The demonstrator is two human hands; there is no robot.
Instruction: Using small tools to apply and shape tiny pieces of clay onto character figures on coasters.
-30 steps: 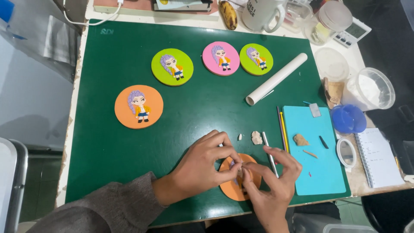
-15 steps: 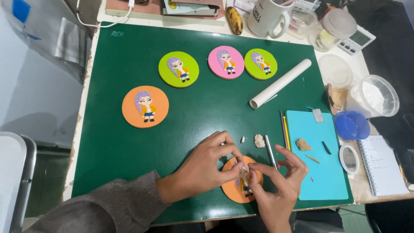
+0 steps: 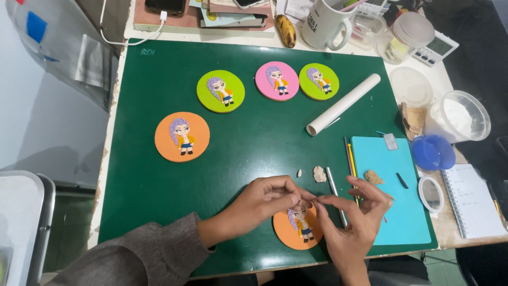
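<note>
Left hand (image 3: 267,200) and right hand (image 3: 353,222) meeting fingertip to fingertip just above orange disc (image 3: 298,228), near front edge of green cutting mat (image 3: 254,143). Both grips narrow, pinched on a tiny bit too small to identify, kept low over the purple-haired figure, likely for fine placement. Metal tool (image 3: 334,188) and beige clay lump (image 3: 319,173) just beside, within easy reach. Four finished discs, such as second orange disc (image 3: 182,136), well apart higher up. White roller (image 3: 343,104) parked aside on the table.
</note>
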